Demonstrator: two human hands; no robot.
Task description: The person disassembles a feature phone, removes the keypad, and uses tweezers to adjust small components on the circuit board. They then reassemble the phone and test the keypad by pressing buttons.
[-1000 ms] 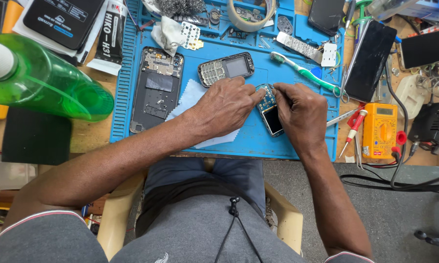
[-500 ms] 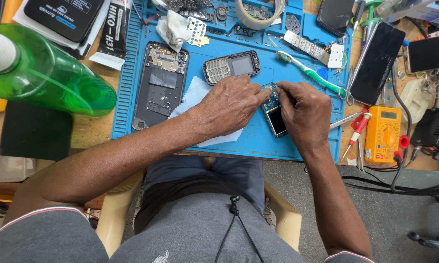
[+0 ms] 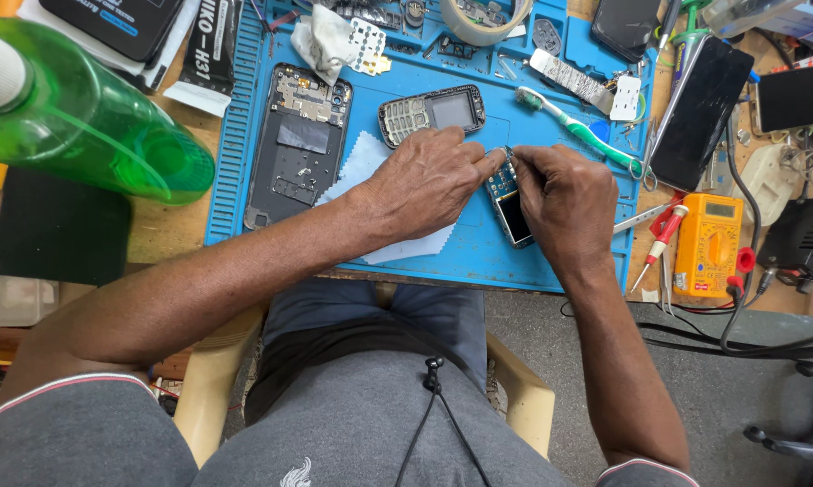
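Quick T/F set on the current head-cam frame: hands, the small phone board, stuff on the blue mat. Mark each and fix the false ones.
1. Both hands meet over a small phone board with a screen. True: the left hand and right hand pinch at the small phone board on the blue mat.
2. A green toothbrush lies on the mat. True: the toothbrush lies beyond the right hand.
3. The orange multimeter sits on the left of the mat. False: the multimeter is to the right of it.
4. The opened smartphone frame is under the right hand. False: the frame lies apart, left of both hands.
5. The green bottle stands on the mat. False: the bottle is left of it.
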